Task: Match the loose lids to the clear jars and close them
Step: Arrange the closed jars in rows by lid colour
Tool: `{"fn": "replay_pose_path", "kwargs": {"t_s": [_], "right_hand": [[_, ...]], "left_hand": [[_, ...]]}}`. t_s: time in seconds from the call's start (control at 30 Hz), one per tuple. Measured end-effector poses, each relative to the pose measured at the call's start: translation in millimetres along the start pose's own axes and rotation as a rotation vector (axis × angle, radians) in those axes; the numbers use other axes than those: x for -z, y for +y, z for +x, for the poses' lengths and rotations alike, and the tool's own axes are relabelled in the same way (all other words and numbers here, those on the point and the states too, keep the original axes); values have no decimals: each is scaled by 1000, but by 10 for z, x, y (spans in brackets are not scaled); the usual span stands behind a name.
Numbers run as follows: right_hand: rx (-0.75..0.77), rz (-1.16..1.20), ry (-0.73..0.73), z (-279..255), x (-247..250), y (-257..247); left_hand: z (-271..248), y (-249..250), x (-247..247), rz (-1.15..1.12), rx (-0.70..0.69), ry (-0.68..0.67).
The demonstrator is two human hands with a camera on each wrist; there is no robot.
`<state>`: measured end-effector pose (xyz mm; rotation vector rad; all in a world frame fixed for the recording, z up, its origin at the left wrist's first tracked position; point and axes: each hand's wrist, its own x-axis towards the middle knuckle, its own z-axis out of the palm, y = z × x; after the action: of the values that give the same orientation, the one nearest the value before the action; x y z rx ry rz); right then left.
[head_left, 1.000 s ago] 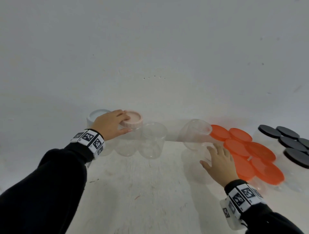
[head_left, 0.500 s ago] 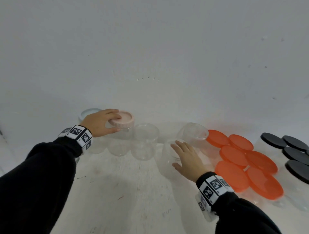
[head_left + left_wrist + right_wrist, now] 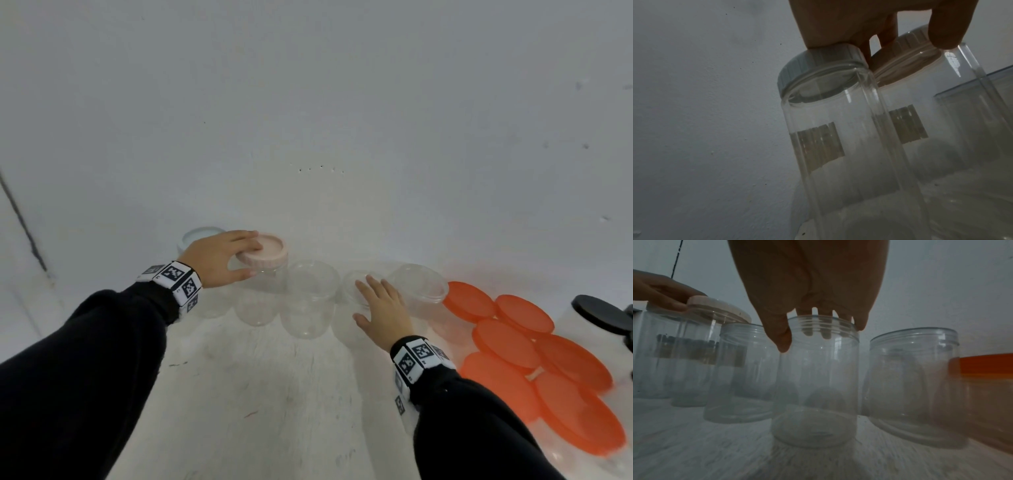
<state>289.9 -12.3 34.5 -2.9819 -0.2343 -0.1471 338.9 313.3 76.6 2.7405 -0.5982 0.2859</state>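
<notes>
My left hand [image 3: 248, 257] grips the pink lid [image 3: 265, 255] on a clear jar at the back left, fingers on top and thumb at its side. In the left wrist view the thumb [image 3: 945, 32] sits at the pink lid's [image 3: 906, 42] edge. A jar with a pale blue lid [image 3: 197, 234] stands just behind. My right hand [image 3: 368, 301] holds an open clear jar [image 3: 346, 329] by its rim. The right wrist view shows its fingers [image 3: 826, 335] inside the jar [image 3: 816, 386] mouth and the thumb outside. Open jars [image 3: 308, 301] [image 3: 419, 289] stand on either side.
Several jars with orange lids [image 3: 507, 342] crowd the right side. Black-lidded jars [image 3: 601, 315] stand at the far right edge. A white wall [image 3: 308, 120] rises right behind the jars. The white table [image 3: 274, 411] stretches toward me between my arms.
My right hand has slid the open jar leftward, from beside the orange-lidded jars to the row of open jars. My left hand has stayed on the pink lid.
</notes>
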Motion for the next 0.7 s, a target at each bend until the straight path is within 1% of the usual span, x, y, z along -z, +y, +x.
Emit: {"fn": "replay_pose_path", "kwargs": {"t_s": [0.37, 0.43, 0.5, 0.57, 0.63, 0.7], "right_hand": [[34, -21, 31, 34, -55, 11], [57, -25, -21, 49, -16, 46], [90, 47, -101, 69, 80, 129], [102, 80, -132, 89, 204, 254], [48, 43, -101, 125, 319, 408], [-47, 19, -69, 187, 407, 575]], "left_hand": [[55, -49, -29, 6, -30, 14], [65, -59, -31, 9, -32, 8], [79, -62, -14, 13, -48, -11], [91, -77, 11, 33, -109, -33], [98, -101, 39, 103, -186, -41], [91, -107, 88, 162, -199, -16]]}}
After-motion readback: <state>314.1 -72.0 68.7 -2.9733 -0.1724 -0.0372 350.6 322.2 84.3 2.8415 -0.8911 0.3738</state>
